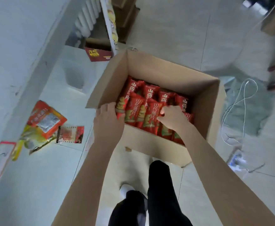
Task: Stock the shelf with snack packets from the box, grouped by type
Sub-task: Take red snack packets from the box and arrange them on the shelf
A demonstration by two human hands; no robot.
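Snack packets [149,110]: red, stood on edge in rows inside box, none lifted out yet
Right fingers [163,110]: curled tight, pinching tops of middle packets in near row
Left fingers [108,106]: at row's left end by box wall, thumb on end packet; gripping or just pressing, can't tell
Hands: right hand [172,117] and left hand [109,121] bracket a bunch, likely to squeeze and lift several of one type together
Box [166,70]: cardboard, flaps open, on floor at feet, mostly full, only one type visible
Shelf [35,176]: white board left of box, probably the target; holds loose packs [47,121], orange, yellow, red, mixed
Red carton [98,54]: farther back by shelf, contents unseen
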